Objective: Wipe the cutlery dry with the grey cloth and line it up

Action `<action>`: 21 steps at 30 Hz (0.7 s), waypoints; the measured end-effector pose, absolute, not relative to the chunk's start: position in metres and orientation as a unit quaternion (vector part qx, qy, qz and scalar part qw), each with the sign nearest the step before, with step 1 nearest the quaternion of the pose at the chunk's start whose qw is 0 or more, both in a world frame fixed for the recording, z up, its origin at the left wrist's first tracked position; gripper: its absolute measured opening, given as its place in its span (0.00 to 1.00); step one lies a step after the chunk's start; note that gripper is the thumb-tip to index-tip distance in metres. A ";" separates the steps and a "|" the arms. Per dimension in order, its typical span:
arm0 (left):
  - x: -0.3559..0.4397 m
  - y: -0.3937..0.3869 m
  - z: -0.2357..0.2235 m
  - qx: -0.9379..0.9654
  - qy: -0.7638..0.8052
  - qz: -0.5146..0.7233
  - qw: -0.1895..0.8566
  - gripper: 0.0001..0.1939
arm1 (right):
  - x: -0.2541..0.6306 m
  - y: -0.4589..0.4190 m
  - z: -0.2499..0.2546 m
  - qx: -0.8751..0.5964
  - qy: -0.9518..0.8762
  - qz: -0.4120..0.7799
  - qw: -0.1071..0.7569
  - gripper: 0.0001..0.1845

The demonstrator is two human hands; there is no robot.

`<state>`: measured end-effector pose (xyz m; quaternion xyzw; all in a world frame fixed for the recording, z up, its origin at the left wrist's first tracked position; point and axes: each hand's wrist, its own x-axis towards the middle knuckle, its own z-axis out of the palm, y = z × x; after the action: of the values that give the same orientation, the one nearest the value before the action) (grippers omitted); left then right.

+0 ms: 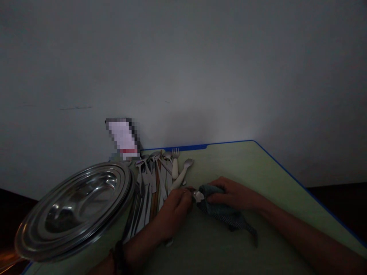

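Note:
My left hand (175, 211) is closed around one end of a short, shiny piece of cutlery (197, 196); its exact kind is hard to make out in the dim light. Its other end goes into a dark blue-grey cloth (219, 208), bunched in my right hand (229, 193). The fingers of that hand wrap the cloth, and a loose corner hangs down to the right. Just beyond my left hand lie two forks with cream handles, one upright in view (175, 168) and one slanted (182, 176).
Several spoons (156, 154), chopsticks (156, 196) and other cutlery lie left of my hands. Stacked round metal trays (114, 170) take up the table's left side. A phone with a blurred screen (123, 135) leans against the wall (200, 76). The pale green table (237, 160) has a blue edge.

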<state>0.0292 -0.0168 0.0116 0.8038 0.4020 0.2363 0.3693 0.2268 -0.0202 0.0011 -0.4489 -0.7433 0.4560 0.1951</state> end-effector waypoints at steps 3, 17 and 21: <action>0.028 -0.020 0.005 0.856 0.376 0.188 0.301 0.18 | 0.227 -0.023 0.000 -0.454 -0.781 0.392 0.174 0.12; 0.029 -0.017 -0.003 0.906 0.336 0.103 0.237 0.19 | 0.216 -0.034 0.014 -0.450 -0.832 0.304 0.116 0.13; 0.029 -0.016 0.001 0.895 0.346 0.114 0.256 0.20 | 0.217 -0.033 0.012 -0.431 -0.829 0.330 0.136 0.14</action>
<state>0.0293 -0.0161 0.0014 0.8953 0.3457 0.1144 0.2564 0.2169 -0.0328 0.0125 -0.4312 -0.8285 0.3304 0.1360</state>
